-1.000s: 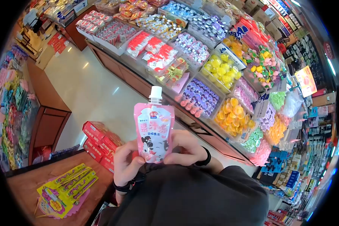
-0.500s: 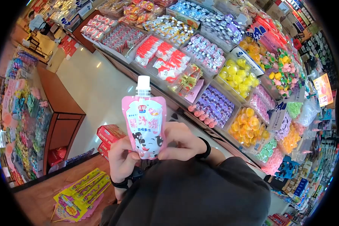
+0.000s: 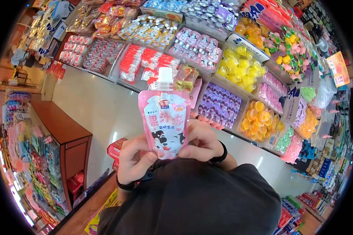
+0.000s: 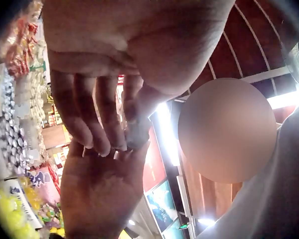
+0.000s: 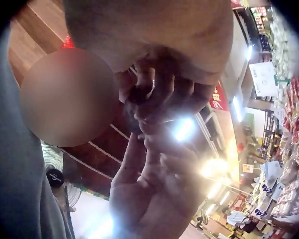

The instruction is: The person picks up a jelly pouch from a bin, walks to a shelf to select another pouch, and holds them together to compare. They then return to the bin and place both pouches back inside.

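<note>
A pink and white jelly drink pouch point(image 3: 164, 125) with a white screw cap point(image 3: 165, 74) stands upright in front of the dark shirt, its printed front with a cartoon puppy towards the head camera. At its lower left corner my left hand point(image 3: 135, 159) pinches it, the thumb on the front. My right hand point(image 3: 202, 141) pinches the lower right corner the same way. Both hands' other fingers curl behind the pouch. In the left wrist view, the fingers of my left hand point(image 4: 134, 45) meet those of my right hand point(image 4: 102, 189); the pouch is mostly hidden there.
Beyond the pouch runs a long candy counter with bins of purple packets point(image 3: 219, 105), yellow jelly cups point(image 3: 241, 68) and orange jelly cups point(image 3: 259, 121). A brown wooden cabinet point(image 3: 62, 123) stands at the left. Red boxes point(image 3: 114, 150) sit beside my left hand.
The head view has turned, so the counter and cabinet shift and the yellow packets at lower left are mostly out of sight. The pouch sits slightly higher in view, still in both hands.
</note>
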A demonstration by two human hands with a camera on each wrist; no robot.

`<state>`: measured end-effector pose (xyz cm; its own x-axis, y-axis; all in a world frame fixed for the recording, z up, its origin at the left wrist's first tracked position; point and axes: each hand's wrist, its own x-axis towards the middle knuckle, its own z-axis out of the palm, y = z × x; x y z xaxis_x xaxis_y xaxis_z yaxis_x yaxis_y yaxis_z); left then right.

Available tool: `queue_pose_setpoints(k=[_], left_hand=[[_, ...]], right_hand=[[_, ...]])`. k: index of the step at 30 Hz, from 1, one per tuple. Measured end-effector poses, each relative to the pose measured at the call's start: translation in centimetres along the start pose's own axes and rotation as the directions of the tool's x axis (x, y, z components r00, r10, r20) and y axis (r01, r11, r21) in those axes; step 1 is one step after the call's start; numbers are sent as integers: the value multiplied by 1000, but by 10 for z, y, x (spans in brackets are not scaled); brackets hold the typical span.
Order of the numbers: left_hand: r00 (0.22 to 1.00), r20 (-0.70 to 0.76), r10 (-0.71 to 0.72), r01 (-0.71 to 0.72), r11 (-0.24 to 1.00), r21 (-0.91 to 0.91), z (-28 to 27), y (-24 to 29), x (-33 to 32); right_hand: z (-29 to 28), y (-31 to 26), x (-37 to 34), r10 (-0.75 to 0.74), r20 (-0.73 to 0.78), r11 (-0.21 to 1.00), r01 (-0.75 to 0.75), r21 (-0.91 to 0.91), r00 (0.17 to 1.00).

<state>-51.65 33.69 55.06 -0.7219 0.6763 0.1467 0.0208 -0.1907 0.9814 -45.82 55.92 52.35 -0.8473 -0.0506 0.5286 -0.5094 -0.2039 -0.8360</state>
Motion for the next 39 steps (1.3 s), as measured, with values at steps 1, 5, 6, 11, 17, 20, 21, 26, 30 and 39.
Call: queue_pose_setpoints(k=[1,5,6,11,17,20,21,26,30,39], left_hand=[[1000,16,-11,11,1000,-9,-1,0,8],[998,37,-44,45,998,-40,-9,-5,31],[998,39,-50,52,997,-50,-12,-6,36],[990,83,-116,119,992,-33,-38,-11,68],[939,127,-319,332,937,-108,-82,-24,112],[926,156,-344,353,935,-40,-99,-31,144],[921,168,-351,358,933,-18,-104,-36,155],[883,248,-398,400,916,46,-128,-89,211],[847,234,-477,465,879,108,-138,-178,248],[779,274,-564,532,826,185,-127,-329,319]], right_hand=[[-5,4,0,19,-9,1000,-19,-3,1000],[-10,20,1,100,-95,995,-98,27,990],[-10,23,4,117,-125,993,-113,43,985],[-14,38,26,102,-190,989,-119,-82,977],[-7,49,66,141,-362,928,-250,-275,922],[-1,64,80,260,-502,903,-391,-175,825],[1,72,84,272,-553,893,-420,-160,788],[-16,140,99,310,-722,866,-497,-54,619],[-51,195,93,443,-744,816,-569,103,501],[-134,304,70,286,-917,606,-794,-52,279]])
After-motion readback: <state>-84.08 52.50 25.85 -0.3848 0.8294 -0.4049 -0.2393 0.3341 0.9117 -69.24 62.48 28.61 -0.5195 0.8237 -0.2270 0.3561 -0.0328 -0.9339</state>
